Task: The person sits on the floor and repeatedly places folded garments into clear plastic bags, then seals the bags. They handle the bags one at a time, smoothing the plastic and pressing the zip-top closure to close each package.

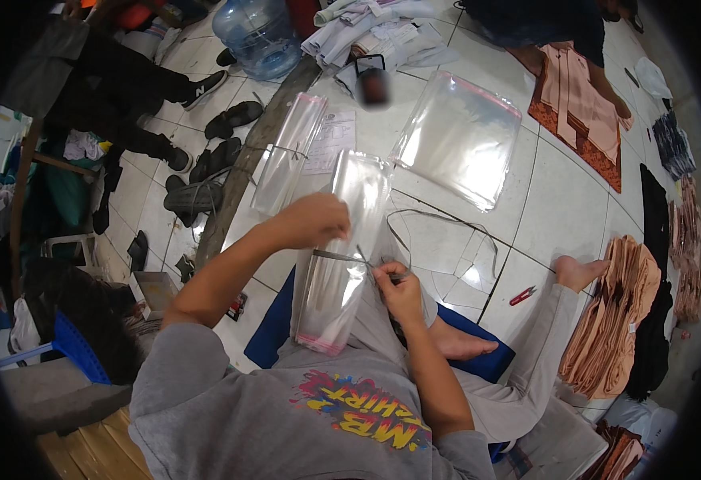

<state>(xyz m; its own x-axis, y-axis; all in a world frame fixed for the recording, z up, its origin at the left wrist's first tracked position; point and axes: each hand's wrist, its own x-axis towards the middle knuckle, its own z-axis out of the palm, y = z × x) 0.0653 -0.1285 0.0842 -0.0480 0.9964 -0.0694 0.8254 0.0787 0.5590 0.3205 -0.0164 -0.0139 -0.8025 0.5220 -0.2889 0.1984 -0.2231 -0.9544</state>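
Note:
Across my lap lies a rolled bundle of clear plastic bags [341, 294] with a pink strip at its near end. A thin grey tie strip [333, 257] runs around its middle, crossing at a knot or loop. My right hand [399, 291] pinches the strip beside that crossing, at the bundle's right edge. Blurred, my left hand [320, 222] is curled above the bundle's left side; whether its fingers hold an end of the strip is hidden. A longer loose length of strip [494, 243] curls over the floor tiles to the right.
A second tied bag bundle [290, 156] lies ahead on a printed sheet [333, 141]. Flat clear bags [461, 138] rest farther right. Red thread snips [522, 296] lie near folded peach garments [611, 318]. Sandals [194, 198] and another person's shoe [205, 90] are left of the ledge [236, 174].

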